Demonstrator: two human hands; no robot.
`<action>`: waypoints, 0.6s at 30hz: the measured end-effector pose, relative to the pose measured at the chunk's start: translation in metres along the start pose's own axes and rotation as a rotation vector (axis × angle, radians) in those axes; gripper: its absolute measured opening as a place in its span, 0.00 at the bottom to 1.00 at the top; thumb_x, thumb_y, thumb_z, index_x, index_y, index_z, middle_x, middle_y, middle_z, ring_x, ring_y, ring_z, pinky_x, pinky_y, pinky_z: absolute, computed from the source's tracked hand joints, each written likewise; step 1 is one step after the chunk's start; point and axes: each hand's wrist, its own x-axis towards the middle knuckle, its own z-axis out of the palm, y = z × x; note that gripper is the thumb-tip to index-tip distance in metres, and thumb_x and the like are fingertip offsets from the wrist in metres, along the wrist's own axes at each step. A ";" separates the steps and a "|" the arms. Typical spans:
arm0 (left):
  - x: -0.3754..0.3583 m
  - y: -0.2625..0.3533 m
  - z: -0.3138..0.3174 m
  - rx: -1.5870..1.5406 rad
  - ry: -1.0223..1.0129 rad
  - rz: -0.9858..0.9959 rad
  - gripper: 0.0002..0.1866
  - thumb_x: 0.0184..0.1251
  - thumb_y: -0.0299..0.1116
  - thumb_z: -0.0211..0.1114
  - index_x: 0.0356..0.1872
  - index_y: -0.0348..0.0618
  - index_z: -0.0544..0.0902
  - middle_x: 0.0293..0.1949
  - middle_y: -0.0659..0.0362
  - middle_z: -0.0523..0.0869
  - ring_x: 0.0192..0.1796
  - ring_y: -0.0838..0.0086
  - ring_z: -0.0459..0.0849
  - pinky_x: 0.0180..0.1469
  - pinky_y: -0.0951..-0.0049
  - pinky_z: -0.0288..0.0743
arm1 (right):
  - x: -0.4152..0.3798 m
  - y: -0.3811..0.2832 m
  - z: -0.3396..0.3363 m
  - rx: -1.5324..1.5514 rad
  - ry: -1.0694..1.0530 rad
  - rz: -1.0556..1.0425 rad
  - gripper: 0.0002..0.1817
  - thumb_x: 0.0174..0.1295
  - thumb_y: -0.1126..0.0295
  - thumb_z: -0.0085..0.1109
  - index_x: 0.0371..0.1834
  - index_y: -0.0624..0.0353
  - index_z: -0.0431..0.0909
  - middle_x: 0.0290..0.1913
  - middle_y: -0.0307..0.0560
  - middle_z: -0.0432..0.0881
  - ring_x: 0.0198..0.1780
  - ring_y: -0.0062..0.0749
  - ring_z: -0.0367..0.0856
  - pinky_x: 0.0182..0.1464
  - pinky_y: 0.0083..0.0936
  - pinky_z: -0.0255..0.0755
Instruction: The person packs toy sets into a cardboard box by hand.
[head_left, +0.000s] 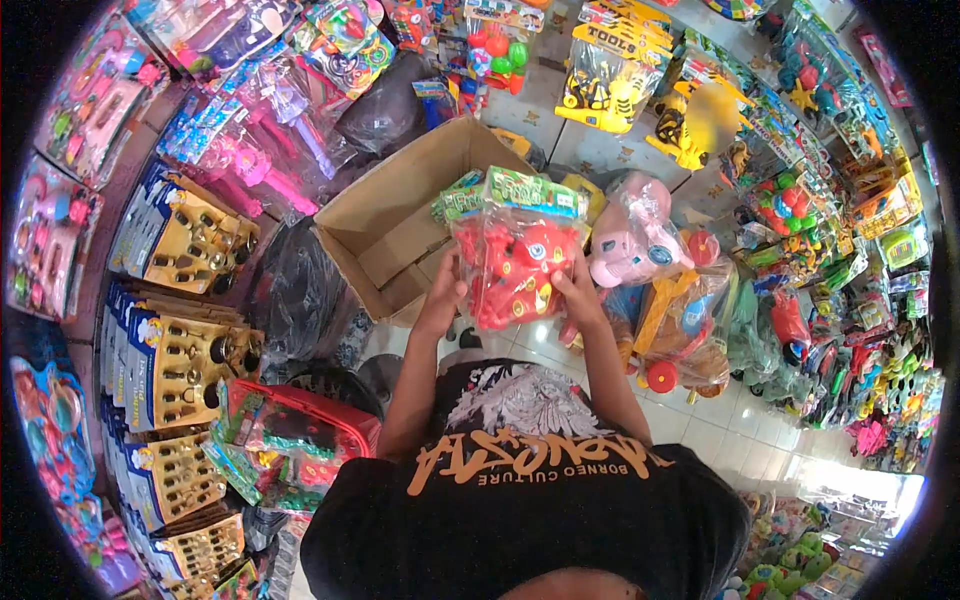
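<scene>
Between my two hands is a clear plastic bag of red toys (pixel 520 265) with a green printed header card. My left hand (pixel 447 292) grips its left side, and my right hand (pixel 578 290) closes on the lower right side. Behind the bag, another green header card (pixel 455 198) shows at its upper left. Just beyond my left hand stands an open cardboard box (pixel 375 190), its right part overlapped by the bag. To the right of my right hand is a pink toy in clear wrap (pixel 637 240).
Boxed kitchen play sets (pixel 185 370) line the left side, near a red basket (pixel 345 415) of bagged toys. Bagged tool sets (pixel 615 70) hang ahead. A wrapped ride-on toy (pixel 680 320) stands on the tiled floor (pixel 720 420) at right, beside dense hanging toys.
</scene>
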 end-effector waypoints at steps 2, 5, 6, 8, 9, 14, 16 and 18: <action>0.010 0.009 -0.010 -0.017 0.017 -0.090 0.55 0.45 0.57 0.72 0.68 0.42 0.49 0.65 0.57 0.59 0.68 0.69 0.58 0.69 0.66 0.51 | 0.017 -0.006 0.015 -0.033 0.005 -0.004 0.42 0.53 0.67 0.66 0.67 0.60 0.49 0.62 0.46 0.63 0.63 0.31 0.63 0.64 0.31 0.60; 0.025 0.018 -0.021 0.011 0.043 0.069 0.56 0.44 0.45 0.76 0.69 0.44 0.45 0.65 0.56 0.60 0.67 0.67 0.59 0.69 0.64 0.51 | 0.046 0.008 0.020 -0.239 -0.059 -0.048 0.43 0.52 0.68 0.67 0.67 0.59 0.48 0.61 0.47 0.63 0.63 0.31 0.63 0.64 0.31 0.61; 0.028 0.026 -0.025 -0.022 0.095 0.007 0.57 0.43 0.39 0.77 0.69 0.45 0.43 0.64 0.56 0.60 0.66 0.66 0.61 0.68 0.64 0.53 | 0.054 0.004 0.024 -0.245 -0.059 -0.047 0.43 0.52 0.68 0.67 0.67 0.59 0.48 0.61 0.47 0.63 0.63 0.31 0.63 0.64 0.31 0.61; 0.035 0.033 -0.032 -0.062 0.159 -0.051 0.59 0.42 0.33 0.78 0.69 0.46 0.40 0.64 0.55 0.61 0.66 0.65 0.62 0.68 0.64 0.55 | 0.069 -0.001 0.034 -0.432 -0.095 -0.018 0.44 0.52 0.66 0.68 0.67 0.60 0.48 0.61 0.48 0.62 0.63 0.31 0.63 0.64 0.32 0.61; 0.041 0.036 -0.037 -0.005 0.177 -0.067 0.58 0.43 0.31 0.77 0.69 0.47 0.40 0.63 0.56 0.61 0.65 0.65 0.62 0.66 0.64 0.58 | 0.076 -0.010 0.046 -0.408 -0.110 0.009 0.46 0.51 0.64 0.70 0.67 0.61 0.46 0.62 0.49 0.62 0.63 0.33 0.63 0.64 0.32 0.61; 0.059 0.048 -0.048 0.209 0.390 -0.092 0.50 0.48 0.31 0.73 0.64 0.42 0.43 0.61 0.53 0.63 0.65 0.66 0.63 0.64 0.64 0.63 | 0.134 0.022 0.059 -0.438 -0.274 0.005 0.49 0.50 0.58 0.70 0.66 0.63 0.44 0.62 0.52 0.60 0.64 0.37 0.60 0.65 0.33 0.59; 0.062 0.043 -0.067 0.153 0.364 -0.057 0.48 0.49 0.30 0.72 0.63 0.43 0.44 0.60 0.54 0.64 0.63 0.67 0.65 0.63 0.65 0.65 | 0.157 0.032 0.067 -0.471 -0.302 -0.003 0.51 0.49 0.56 0.71 0.66 0.65 0.43 0.62 0.54 0.59 0.65 0.39 0.60 0.65 0.34 0.57; 0.067 0.021 -0.092 0.329 0.452 0.083 0.44 0.50 0.28 0.71 0.60 0.43 0.46 0.58 0.54 0.66 0.61 0.67 0.67 0.61 0.67 0.67 | 0.173 0.040 0.074 -0.397 -0.359 0.036 0.53 0.47 0.53 0.71 0.66 0.66 0.42 0.63 0.57 0.58 0.65 0.41 0.59 0.66 0.35 0.56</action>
